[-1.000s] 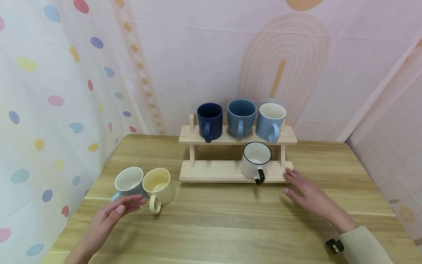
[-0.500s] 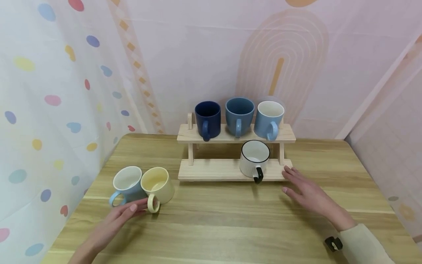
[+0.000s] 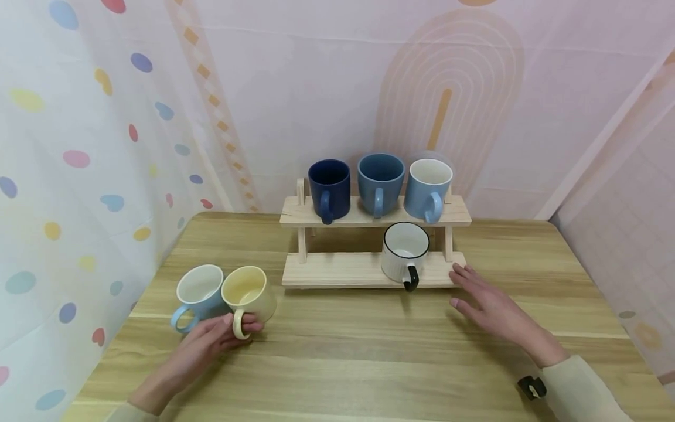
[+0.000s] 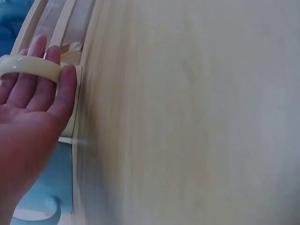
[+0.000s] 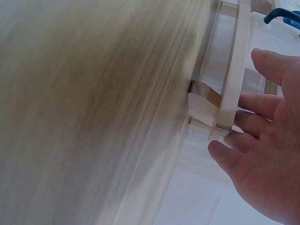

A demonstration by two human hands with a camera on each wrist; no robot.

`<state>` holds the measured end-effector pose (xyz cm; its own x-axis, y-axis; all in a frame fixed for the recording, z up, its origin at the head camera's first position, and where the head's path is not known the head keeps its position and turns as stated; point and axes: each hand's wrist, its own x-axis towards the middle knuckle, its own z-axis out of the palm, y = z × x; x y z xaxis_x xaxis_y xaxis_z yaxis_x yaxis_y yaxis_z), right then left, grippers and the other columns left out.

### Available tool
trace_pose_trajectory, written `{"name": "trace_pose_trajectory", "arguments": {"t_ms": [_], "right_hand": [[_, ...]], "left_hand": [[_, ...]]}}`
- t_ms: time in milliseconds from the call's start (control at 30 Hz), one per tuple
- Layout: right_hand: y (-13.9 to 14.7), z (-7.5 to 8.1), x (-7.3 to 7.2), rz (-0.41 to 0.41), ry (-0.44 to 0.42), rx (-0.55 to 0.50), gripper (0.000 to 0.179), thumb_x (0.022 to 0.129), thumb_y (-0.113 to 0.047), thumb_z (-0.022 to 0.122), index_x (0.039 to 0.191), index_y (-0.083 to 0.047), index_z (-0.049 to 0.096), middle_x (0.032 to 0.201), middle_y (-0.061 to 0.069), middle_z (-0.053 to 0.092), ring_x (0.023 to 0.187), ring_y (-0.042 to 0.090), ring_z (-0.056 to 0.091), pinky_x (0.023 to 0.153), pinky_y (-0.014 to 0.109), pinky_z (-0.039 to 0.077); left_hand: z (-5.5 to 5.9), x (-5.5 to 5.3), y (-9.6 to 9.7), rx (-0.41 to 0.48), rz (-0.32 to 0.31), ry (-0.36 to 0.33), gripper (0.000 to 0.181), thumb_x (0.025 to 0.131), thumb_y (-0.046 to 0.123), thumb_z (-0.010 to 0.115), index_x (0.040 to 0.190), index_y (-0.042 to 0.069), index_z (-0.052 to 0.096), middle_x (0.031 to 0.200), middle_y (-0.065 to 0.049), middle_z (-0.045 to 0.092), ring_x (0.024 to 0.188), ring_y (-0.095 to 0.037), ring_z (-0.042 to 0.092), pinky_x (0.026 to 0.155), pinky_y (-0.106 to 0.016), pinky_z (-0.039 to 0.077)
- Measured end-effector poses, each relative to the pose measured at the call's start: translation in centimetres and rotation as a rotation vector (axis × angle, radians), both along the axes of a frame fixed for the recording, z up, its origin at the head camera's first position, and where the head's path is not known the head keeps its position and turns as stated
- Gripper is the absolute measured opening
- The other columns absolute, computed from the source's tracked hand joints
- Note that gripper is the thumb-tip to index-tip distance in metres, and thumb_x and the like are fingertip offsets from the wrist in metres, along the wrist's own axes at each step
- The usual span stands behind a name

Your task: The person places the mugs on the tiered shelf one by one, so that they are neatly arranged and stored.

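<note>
My left hand (image 3: pixel 205 343) has its fingers slid through the handle of a pale yellow mug (image 3: pixel 258 305), which stands on the table. In the left wrist view the fingers (image 4: pixel 47 91) pass behind the handle (image 4: pixel 35 67) and look nearly straight. A light blue mug (image 3: pixel 208 302) with a white inside stands against the yellow one on its left. My right hand (image 3: pixel 490 308) rests its fingertips at the right end of the two-tier wooden rack (image 3: pixel 332 269), fingers relaxed. On the rack's lower shelf sits a white mug (image 3: pixel 398 264) with a black rim and handle.
The upper shelf bears a navy mug (image 3: pixel 337 190), a mid-blue mug (image 3: pixel 390 190) and another light blue mug (image 3: pixel 419 196). Patterned curtains (image 3: pixel 295 105) hang behind and beside the wooden table (image 3: pixel 369 363). A dark clip-like object (image 3: pixel 531 387) is by the right cuff.
My left hand has moved right and its fingers have gone into the yellow mug's handle. The right hand has stayed at the rack's end. The head view has shifted slightly.
</note>
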<state>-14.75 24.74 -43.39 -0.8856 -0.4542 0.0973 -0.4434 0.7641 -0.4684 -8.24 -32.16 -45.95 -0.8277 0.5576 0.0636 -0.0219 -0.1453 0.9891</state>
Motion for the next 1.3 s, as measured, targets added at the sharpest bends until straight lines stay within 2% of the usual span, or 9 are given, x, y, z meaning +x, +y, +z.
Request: {"name": "trace_pose_trajectory", "arguments": {"t_ms": [67,233,300,433,600,833,1100,1300], "right_hand": [[0.0,0.0,0.0,0.002,0.001,0.000,0.059,0.105,-0.029,0.063,0.151,0.005,0.047,0.164,0.023,0.033,0.149,0.049,0.029,0.115,0.067,0.030],[0.1,0.2,0.0,0.014,0.009,0.000,0.058,0.105,-0.029,0.062,0.151,0.005,0.048,0.163,0.024,0.033,0.149,0.049,0.029,0.115,0.067,0.030],[0.1,0.2,0.0,0.015,0.006,-0.002,0.059,0.105,-0.029,0.062,0.151,0.005,0.047,0.164,0.023,0.033,0.149,0.049,0.029,0.115,0.067,0.030],[0.0,0.1,-0.1,0.007,-0.016,-0.011,0.061,0.106,-0.031,0.062,0.152,0.005,0.046,0.165,0.022,0.031,0.151,0.048,0.026,0.116,0.067,0.028],[0.0,0.0,-0.1,0.004,-0.034,-0.012,0.063,0.106,-0.033,0.062,0.152,0.005,0.045,0.166,0.021,0.030,0.152,0.047,0.024,0.117,0.066,0.027],[0.0,0.2,0.1,0.010,-0.016,-0.017,0.062,0.105,-0.032,0.062,0.151,0.007,0.047,0.164,0.024,0.032,0.150,0.050,0.026,0.116,0.068,0.028],[0.1,0.0,0.1,-0.001,-0.030,-0.005,0.062,0.105,-0.032,0.063,0.151,0.006,0.046,0.165,0.024,0.031,0.151,0.049,0.025,0.116,0.067,0.027],[-0.1,0.0,0.0,0.012,-0.004,-0.014,0.061,0.104,-0.029,0.065,0.150,0.007,0.047,0.164,0.024,0.032,0.150,0.050,0.027,0.116,0.068,0.028]], "left_hand": [[0.0,0.0,0.2,-0.034,0.041,-0.008,0.050,0.116,0.013,0.019,0.138,-0.021,0.048,0.133,-0.014,0.068,0.126,-0.018,0.064,0.105,-0.029,0.051],[0.1,0.3,1.1,-0.164,0.221,-0.020,0.045,0.116,0.019,0.031,0.117,-0.013,0.064,0.106,-0.005,0.077,0.106,-0.015,0.072,0.095,-0.026,0.056],[0.1,0.5,1.5,-0.212,0.289,-0.014,0.043,0.115,0.019,0.036,0.109,-0.012,0.064,0.097,-0.003,0.076,0.098,-0.014,0.073,0.091,-0.024,0.056],[0.1,0.7,2.1,-0.243,0.375,0.013,0.041,0.114,0.017,0.039,0.101,-0.015,0.061,0.090,0.000,0.073,0.090,-0.012,0.071,0.087,-0.022,0.055],[0.0,1.3,2.8,-0.262,0.396,0.053,0.041,0.114,0.015,0.039,0.102,-0.020,0.056,0.090,0.001,0.071,0.088,-0.012,0.068,0.086,-0.021,0.054],[0.4,2.0,4.5,-0.260,0.400,0.143,0.035,0.113,0.009,0.038,0.100,-0.017,0.058,0.087,0.000,0.071,0.087,-0.011,0.068,0.087,-0.022,0.055],[1.5,2.4,6.4,-0.244,0.398,0.231,0.033,0.112,0.004,0.038,0.095,-0.010,0.063,0.083,0.001,0.070,0.088,-0.011,0.067,0.089,-0.022,0.054],[2.6,2.9,7.8,-0.240,0.404,0.245,0.033,0.112,0.004,0.039,0.095,-0.009,0.064,0.082,0.001,0.071,0.088,-0.012,0.068,0.090,-0.022,0.053]]}}
